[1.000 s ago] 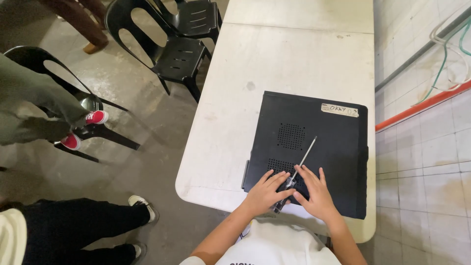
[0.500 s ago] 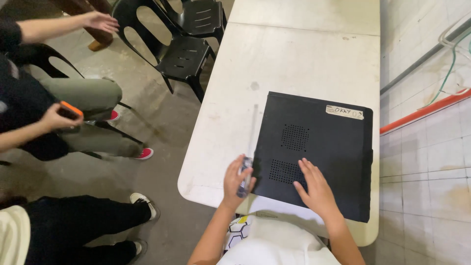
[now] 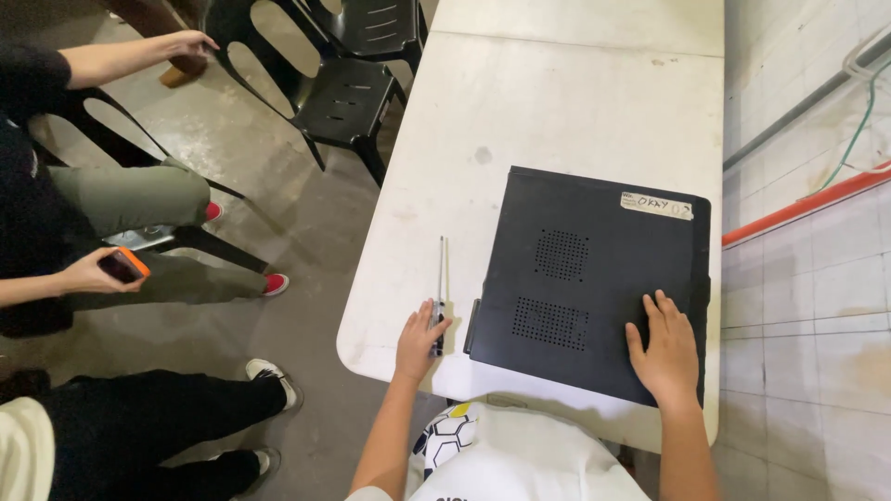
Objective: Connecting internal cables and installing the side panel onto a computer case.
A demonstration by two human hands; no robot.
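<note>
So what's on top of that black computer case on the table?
The right hand lies flat on the black computer case, near its front right corner, and a small white label sits at the far edge. The closed panel hides whatever is inside. The left hand rests on a screwdriver beside it.

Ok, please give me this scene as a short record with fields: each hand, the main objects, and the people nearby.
left hand: lying on the handle of a thin metal screwdriver on the white plastic table
right hand: flat on the black metal computer case, near its right edge
case: lying on its side, white label at far corner
nearby: black plastic chair; seated person holding an orange phone
</note>
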